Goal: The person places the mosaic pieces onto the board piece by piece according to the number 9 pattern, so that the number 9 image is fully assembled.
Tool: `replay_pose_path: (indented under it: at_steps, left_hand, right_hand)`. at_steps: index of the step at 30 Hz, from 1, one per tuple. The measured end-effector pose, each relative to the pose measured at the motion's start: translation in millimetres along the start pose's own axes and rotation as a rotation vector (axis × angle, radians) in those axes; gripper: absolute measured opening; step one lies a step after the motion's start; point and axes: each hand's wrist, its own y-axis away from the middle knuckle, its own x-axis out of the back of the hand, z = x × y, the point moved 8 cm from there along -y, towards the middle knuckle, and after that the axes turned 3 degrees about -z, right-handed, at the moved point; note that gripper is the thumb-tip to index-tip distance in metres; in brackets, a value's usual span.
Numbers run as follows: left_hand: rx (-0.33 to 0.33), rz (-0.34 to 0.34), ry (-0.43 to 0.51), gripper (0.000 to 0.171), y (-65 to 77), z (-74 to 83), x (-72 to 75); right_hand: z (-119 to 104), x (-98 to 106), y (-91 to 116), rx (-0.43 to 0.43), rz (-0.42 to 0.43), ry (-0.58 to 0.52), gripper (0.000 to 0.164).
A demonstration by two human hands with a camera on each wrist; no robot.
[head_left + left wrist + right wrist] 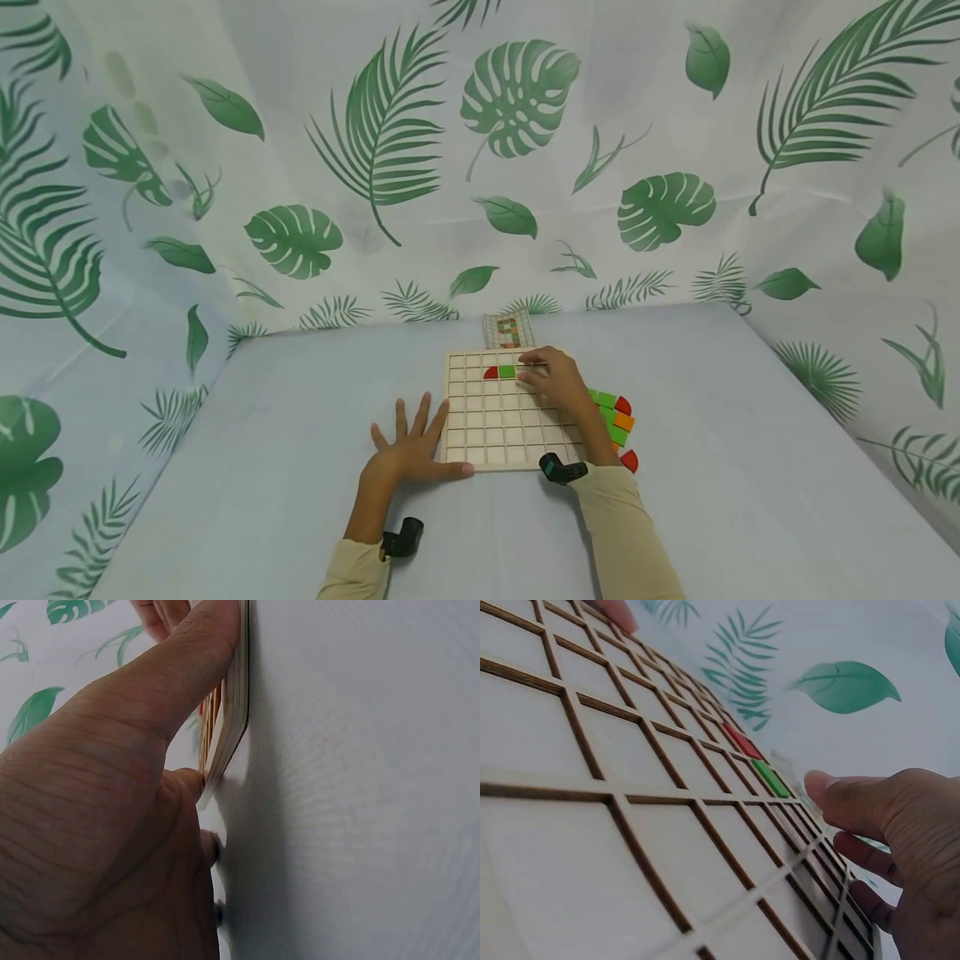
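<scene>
A wooden grid board (495, 433) lies on the table. A red quarter-round tile (491, 373) and a green square tile (507, 372) sit side by side in its cells near the far edge. My left hand (408, 454) is spread at the board's near-left corner, thumb along the front edge and fingertips by the left side. Just right of the green tile, my right hand (555, 379) hovers over the board with fingers slightly bent; in the right wrist view nothing shows between thumb and fingers (866, 855).
Behind the board lies a pattern card (508, 330) with a red, green and orange design. Loose tiles (618, 435) in green, orange and red are heaped right of the board, partly behind the right forearm. Leaf-printed cloth (525, 192) surrounds the table.
</scene>
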Motion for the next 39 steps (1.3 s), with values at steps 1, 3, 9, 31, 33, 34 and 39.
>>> replay_pose_path:
  at_steps: [1,3,9,31,33,34,39]
  left_hand:
    - [-0.001,0.002,0.001,0.111,0.3,0.5,0.2]
    - [-0.001,0.004,-0.002,0.111,0.4,1.3,0.1]
    - [0.001,0.009,0.011,0.111,0.6,1.5,0.6]
    - [-0.022,-0.009,0.020,0.111,0.4,1.6,-1.4]
    - [-0.025,-0.006,0.024,0.111,0.7,2.3,-1.1]
    - [-0.025,-0.005,0.025,0.111,1.0,2.5,-0.9]
    - [-0.022,-0.009,0.023,0.111,0.3,1.8,-1.9]
  right_hand:
    - [1,2,1,-0.009,-0.001,-0.006,0.029]
    - [4,7,4,-0.028,-0.006,-0.018,0.029]
    - [10,24,13,-0.071,-0.021,-0.048,0.029]
    - [45,84,54,-0.277,-0.007,0.063,0.031]
    - [49,87,57,-0.301,-0.015,0.078,0.030]
    - [51,88,58,-0.311,-0.020,0.087,0.030]
    - [59,94,66,-0.394,-0.054,0.103,0.030]
